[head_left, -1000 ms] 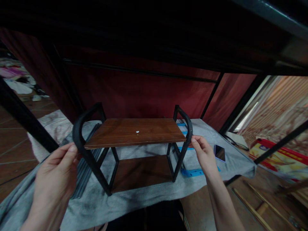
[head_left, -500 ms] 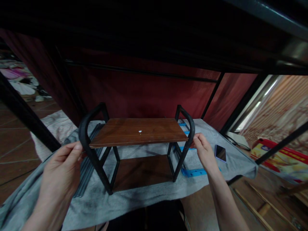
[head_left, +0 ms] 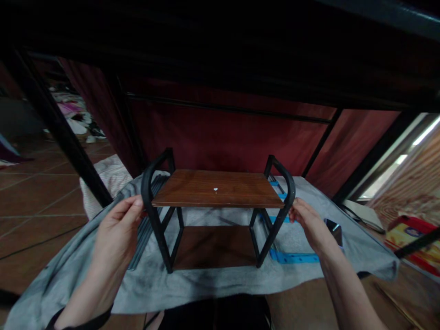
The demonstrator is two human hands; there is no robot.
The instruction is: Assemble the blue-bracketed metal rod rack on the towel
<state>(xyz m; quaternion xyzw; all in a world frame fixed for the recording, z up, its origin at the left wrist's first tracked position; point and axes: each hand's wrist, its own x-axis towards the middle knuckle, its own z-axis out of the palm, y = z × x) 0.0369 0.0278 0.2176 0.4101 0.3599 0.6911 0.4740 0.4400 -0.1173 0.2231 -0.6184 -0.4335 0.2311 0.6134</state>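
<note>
A small two-tier shelf rack stands upright in front of me, with a brown wood-grain top board (head_left: 237,190), a lower board (head_left: 215,252) and black tube side frames. My left hand (head_left: 118,224) is closed in a pinch against the outer side of the left frame (head_left: 147,188), level with the top board's front edge. On the opposite side, my right hand (head_left: 305,220) pinches at the outside of the right frame (head_left: 290,185). Whatever lies between the fingertips of either hand is hidden. A small white spot (head_left: 215,189) shows on the top board.
Grey cloth (head_left: 237,284) lies under the rack. Dark tubes (head_left: 146,238) lie on the left; blue strips (head_left: 297,258) and a phone (head_left: 334,230) on the right. A dark frame (head_left: 220,64) hangs low overhead, before a red curtain (head_left: 220,142). A red-and-yellow box (head_left: 412,243) is far right.
My view has swung left, so the rack and both hands appear farther right. Both hands stay at the rack's sides, in much the same pinch.
</note>
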